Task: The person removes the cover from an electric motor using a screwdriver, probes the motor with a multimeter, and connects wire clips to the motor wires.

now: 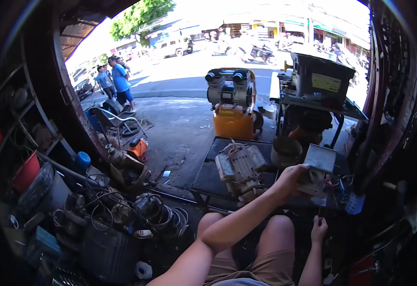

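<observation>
My left hand [290,180] reaches across to the right and grips a pale box-shaped meter [320,158] by its left side. A light panel tops the meter, and its lower front lies in shade. Below it, my right hand [318,232] is closed round the dark handle of a thin-shafted tool [319,209], perhaps a screwdriver. Its shaft points up toward the meter's underside; I cannot tell whether they touch. Small red and blue parts or leads [330,181] show beside the meter. Left of my left hand, a worn finned metal housing [242,167] lies on a low dark bench [203,176].
A round metal pot [286,151] stands behind the meter. Beyond the bench are an orange air compressor [232,121] and a dark crate [323,78] on a stand. Motors and cables [156,212] crowd the floor at left. People [119,78] stand near the street.
</observation>
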A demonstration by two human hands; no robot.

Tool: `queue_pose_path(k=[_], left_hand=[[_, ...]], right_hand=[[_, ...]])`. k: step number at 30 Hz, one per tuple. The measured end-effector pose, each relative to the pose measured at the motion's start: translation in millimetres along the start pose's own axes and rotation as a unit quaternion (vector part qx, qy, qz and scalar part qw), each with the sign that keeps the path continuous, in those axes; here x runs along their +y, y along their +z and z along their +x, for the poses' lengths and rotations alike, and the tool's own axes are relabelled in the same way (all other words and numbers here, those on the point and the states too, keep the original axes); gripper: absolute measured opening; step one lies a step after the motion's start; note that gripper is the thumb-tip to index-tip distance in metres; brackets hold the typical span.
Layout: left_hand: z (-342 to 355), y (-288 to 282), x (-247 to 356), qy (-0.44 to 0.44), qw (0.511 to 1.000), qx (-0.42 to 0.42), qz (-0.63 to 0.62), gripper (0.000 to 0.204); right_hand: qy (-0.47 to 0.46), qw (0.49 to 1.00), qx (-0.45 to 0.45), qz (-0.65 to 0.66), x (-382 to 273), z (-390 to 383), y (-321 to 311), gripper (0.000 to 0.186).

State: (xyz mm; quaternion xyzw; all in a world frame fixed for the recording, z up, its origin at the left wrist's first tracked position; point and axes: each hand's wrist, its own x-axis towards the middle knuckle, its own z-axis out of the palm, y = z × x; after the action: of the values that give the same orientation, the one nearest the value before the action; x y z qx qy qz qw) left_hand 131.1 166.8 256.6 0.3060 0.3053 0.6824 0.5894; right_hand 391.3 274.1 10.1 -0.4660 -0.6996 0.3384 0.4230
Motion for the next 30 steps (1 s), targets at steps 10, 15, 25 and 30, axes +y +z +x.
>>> queue_pose_path(k=[10,15,25,30], left_hand=[[34.4,-55.0,-41.5,-0.026,0.989,0.086,0.121,0.042],[44.9,-90.7,-90.8,-0.112,0.947,0.204,0.222,0.048],[70.5,-133.7,-171.7,-0.202,0.927,0.271,0.161,0.042],[57.9,-150.6,-169.6,-0.147,0.925,0.342,0.081,0.034]], right_hand=[[0.204,0.967,0.132,0.071,34.8,73.1,-69.9,0.048],[-0.151,0.962,0.206,-0.097,-116.5,118.5,-68.4,0.037],[-0.151,0.964,-0.077,0.202,-257.0,130.0,-23.0,0.042],[0.009,0.870,-0.211,0.446,-292.3,105.7,-11.7,0.056]])
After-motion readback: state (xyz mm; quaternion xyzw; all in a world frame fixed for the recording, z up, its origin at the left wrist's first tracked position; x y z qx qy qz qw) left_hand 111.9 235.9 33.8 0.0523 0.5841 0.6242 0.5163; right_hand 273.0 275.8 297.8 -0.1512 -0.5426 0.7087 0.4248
